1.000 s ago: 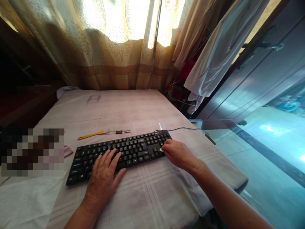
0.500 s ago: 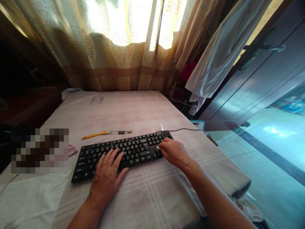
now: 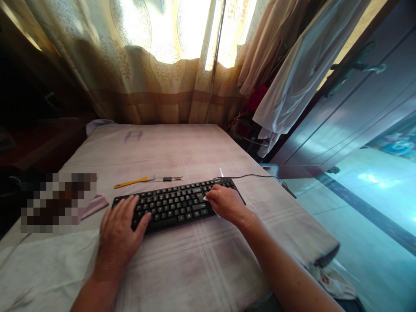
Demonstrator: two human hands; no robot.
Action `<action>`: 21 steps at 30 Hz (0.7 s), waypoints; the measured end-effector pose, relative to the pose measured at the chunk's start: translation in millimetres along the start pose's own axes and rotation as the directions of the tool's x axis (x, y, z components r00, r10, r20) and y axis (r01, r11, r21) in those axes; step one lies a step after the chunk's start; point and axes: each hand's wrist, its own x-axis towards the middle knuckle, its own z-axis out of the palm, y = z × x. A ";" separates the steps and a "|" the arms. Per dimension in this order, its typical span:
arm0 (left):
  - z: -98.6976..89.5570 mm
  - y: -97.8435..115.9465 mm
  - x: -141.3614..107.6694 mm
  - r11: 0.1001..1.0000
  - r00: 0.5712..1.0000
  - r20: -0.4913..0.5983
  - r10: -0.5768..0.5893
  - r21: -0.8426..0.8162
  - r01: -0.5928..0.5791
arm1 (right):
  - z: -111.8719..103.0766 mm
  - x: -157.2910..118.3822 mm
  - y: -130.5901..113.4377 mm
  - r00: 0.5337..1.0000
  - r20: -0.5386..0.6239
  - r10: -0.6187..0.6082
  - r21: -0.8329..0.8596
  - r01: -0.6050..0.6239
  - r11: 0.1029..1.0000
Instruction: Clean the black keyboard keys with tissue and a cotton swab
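A black keyboard (image 3: 177,206) lies slightly aslant on the cloth-covered table. My left hand (image 3: 120,223) rests on its left end, fingers spread and thumb apart, covering the keys there. Over the right part of the keyboard, my right hand (image 3: 225,201) is closed in a pinch. A small white object (image 3: 205,198) pokes out from its fingertips, down at the keys; most of it is hidden, so its kind is unclear. Behind the keyboard lie a brush with a yellow handle (image 3: 131,182) and thin metal tweezers with a dark grip (image 3: 167,179).
The keyboard's cable (image 3: 250,175) runs off the table's right edge. A white cloth (image 3: 55,264) covers the front left, below a pink cloth (image 3: 94,206) and a blurred-out patch. Curtains (image 3: 156,95) hang behind; a door (image 3: 325,117) stands at the right.
My left hand has slid left to the keyboard's end. My right hand has moved left across the keys with the white object, off the far-right keys.
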 end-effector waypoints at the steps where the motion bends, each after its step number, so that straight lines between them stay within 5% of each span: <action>1: -4.5 -8.0 2.6 0.997 0.997 0.000 -0.078 0.005 0.078 | 0.2 -1.0 -0.4 1.000 0.018 -0.009 0.000 0.009 1.000; 4: -15.5 -25.7 8.9 0.951 0.950 0.066 -0.304 -0.032 0.306 | -1.8 -6.3 2.5 0.995 0.063 -0.075 0.036 0.072 0.997; 8: -25.8 -28.7 16.5 0.781 0.754 0.288 -0.591 -0.030 0.624 | -5.9 -9.7 8.1 0.989 0.094 -0.115 0.096 0.106 0.990; 11: -33.7 -23.0 19.7 0.718 0.672 0.349 -0.653 0.004 0.696 | -9.5 -9.7 11.6 0.989 0.122 -0.089 0.098 0.077 0.992; 15: -42.9 -17.0 17.8 0.691 0.643 0.330 -0.692 0.044 0.721 | -17.1 -13.1 17.1 0.983 0.176 -0.044 0.075 0.031 0.997; 21: -42.6 -16.3 13.1 0.723 0.694 0.260 -0.672 0.026 0.690 | -18.8 -12.9 12.4 0.995 0.101 0.018 -0.019 -0.016 1.000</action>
